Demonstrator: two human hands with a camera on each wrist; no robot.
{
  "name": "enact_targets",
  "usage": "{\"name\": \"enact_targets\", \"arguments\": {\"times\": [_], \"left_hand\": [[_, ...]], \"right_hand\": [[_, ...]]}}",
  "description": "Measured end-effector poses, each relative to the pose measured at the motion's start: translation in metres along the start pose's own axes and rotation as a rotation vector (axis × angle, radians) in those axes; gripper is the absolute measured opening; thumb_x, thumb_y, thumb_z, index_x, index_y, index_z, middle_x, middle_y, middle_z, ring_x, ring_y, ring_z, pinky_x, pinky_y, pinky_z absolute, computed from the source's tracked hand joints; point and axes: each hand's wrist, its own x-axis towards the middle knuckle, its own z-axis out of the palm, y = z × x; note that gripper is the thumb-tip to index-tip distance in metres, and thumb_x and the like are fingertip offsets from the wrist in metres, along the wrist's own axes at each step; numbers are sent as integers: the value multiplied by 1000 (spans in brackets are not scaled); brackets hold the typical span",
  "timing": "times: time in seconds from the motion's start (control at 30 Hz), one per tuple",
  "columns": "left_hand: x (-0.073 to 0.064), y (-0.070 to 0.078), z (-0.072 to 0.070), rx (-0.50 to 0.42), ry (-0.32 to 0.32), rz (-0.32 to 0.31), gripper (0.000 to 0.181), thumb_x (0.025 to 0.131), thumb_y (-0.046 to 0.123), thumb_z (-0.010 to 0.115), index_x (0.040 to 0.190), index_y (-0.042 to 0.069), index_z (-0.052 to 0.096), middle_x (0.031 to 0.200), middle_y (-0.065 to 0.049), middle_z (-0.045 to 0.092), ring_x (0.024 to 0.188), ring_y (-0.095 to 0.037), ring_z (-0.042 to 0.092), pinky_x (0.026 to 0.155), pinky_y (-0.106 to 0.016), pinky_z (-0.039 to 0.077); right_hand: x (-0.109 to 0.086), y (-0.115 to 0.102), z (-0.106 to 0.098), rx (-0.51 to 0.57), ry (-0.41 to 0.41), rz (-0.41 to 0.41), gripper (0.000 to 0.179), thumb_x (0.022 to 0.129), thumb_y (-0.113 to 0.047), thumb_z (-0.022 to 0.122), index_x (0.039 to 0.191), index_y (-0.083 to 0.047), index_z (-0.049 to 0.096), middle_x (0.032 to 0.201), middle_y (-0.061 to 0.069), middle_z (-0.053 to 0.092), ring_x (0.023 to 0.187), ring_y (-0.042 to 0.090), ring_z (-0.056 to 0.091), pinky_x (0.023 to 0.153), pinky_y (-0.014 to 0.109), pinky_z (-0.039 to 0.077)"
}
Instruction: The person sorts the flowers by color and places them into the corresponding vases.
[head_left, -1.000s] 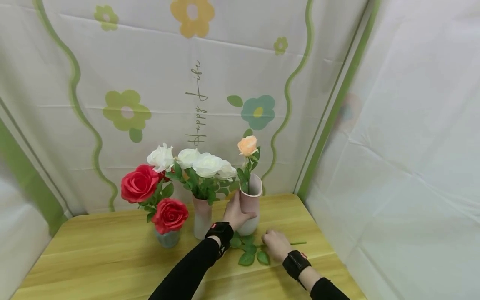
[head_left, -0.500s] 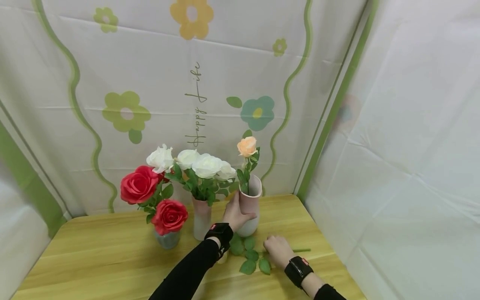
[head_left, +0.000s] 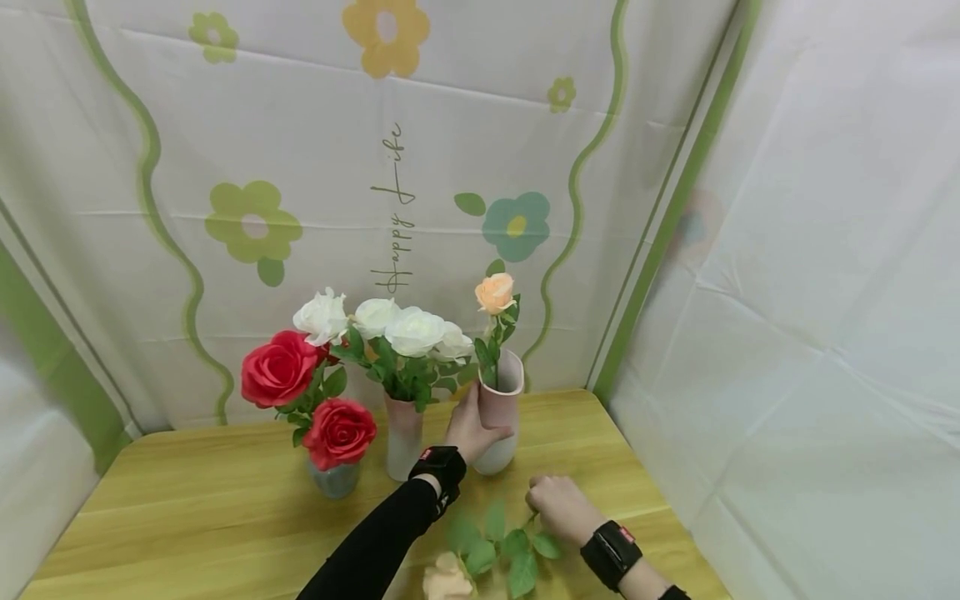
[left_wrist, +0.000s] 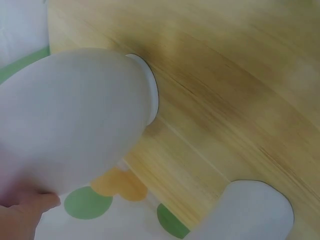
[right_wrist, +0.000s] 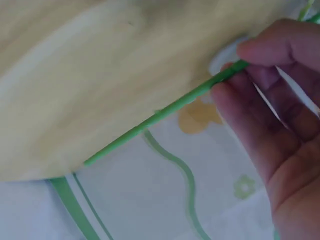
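Observation:
My left hand [head_left: 474, 429] grips the side of a pink-and-white vase [head_left: 498, 412], which stands on the table. One peach rose [head_left: 495, 293] rises from its mouth. In the left wrist view the vase's pale body [left_wrist: 80, 110] fills the left side, and only part of the hand [left_wrist: 25, 215] shows beside it. Between thumb and fingers, my right hand [head_left: 566, 507] pinches the green stem [right_wrist: 165, 113] of a second peach rose [head_left: 447, 577]. Its bloom points toward the table's near side and its leaves look blurred. The stem's bare end stretches away from the fingers in the right wrist view.
Left of the gripped vase stands another pink-and-white vase [head_left: 405, 442] with several white roses [head_left: 414, 331]. Further left, a small grey-blue vase [head_left: 335, 479] holds red roses [head_left: 341, 432]. A printed curtain [head_left: 315, 125] hangs behind the wooden table [head_left: 187, 508].
My right hand has drawn slightly toward the near side with the second rose, whose bloom has come into view and whose leaves have swung nearer. The left hand and its vase stay in place.

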Motion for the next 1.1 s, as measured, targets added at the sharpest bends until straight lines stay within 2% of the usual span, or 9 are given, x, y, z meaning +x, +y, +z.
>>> {"name": "enact_targets", "arguments": {"times": [0.1,0.23,0.37,0.5,0.7,0.87,1.1], "left_hand": [[0,-1,1,5,6,-1,105,78,24,87,156,6,18,146,-21,41,131,-37,44,105,-52,42],[0,-1,1,-6,5,1,106,77,22,87,157,8,18,146,-21,42,130,-36,45,104,-51,43],[0,-2,0,-18,-4,7,108,77,22,87,157,9,16,146,-20,41,130,-35,45,104,-50,43],[0,-2,-1,-16,-1,20,107,78,23,87,157,8,16,147,-21,41,130,-36,45,104,-50,44],[-1,-2,-2,-21,0,28,107,78,25,86,157,7,16,147,-23,40,131,-38,44,104,-52,43],[-1,-2,-1,-18,-5,17,106,79,24,86,157,8,16,148,-23,39,132,-38,43,105,-52,42],[-1,-2,0,-7,7,17,107,78,25,86,157,7,16,146,-23,40,130,-40,44,103,-54,43]], "right_hand": [[0,-3,-11,35,16,-20,37,59,18,58,58,-19,60,63,-11,41,51,2,39,40,15,32],[1,-9,-28,92,70,-53,39,64,20,58,62,-18,66,65,-11,41,55,0,40,43,10,32],[1,-15,-44,176,116,-80,38,67,18,60,69,-18,72,70,-10,51,62,0,50,49,7,40],[3,-17,-58,284,116,-68,35,68,15,66,74,-19,72,77,-10,58,70,3,57,57,10,46],[2,-16,-72,364,133,-57,33,73,10,74,80,-22,70,83,-10,60,74,4,58,63,11,47],[3,-14,-84,431,261,-92,38,72,14,74,82,-21,67,86,-7,60,75,6,59,66,12,49],[0,-14,-103,421,450,-76,36,74,13,75,89,-19,67,94,-3,61,83,10,59,73,16,49]]}}
